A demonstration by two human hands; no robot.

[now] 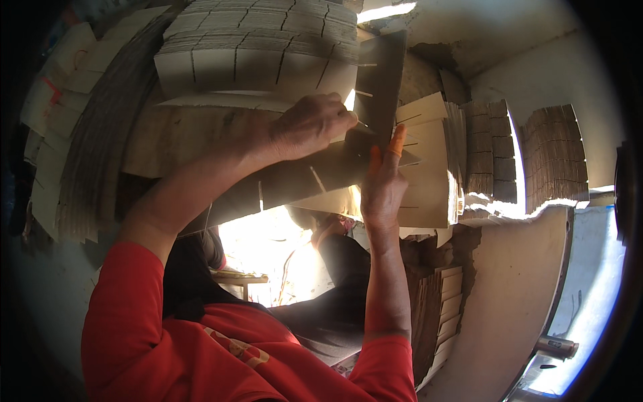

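Two grey slotted cardboard strips cross in front of me: a long strip (288, 184) runs from lower left toward the middle, and another strip (380, 87) stretches up and away. My right hand (385, 191), with orange covers on its finger and thumb, grips the cardboard where the two strips meet. My left hand (315, 124) is closed, its fingertips pinched at the edge of the far-reaching strip beside a slot. Its palm side is hidden. Just right of my right hand lie paler slotted cardboard sheets (425, 174).
A large stack of slotted cardboard (258, 63) stands at the far side. More stacks rise at the left (110, 127) and right (552, 154). Below right sits another cardboard bundle (449, 308). A small wooden stool (241, 278) shows near my legs in bright light.
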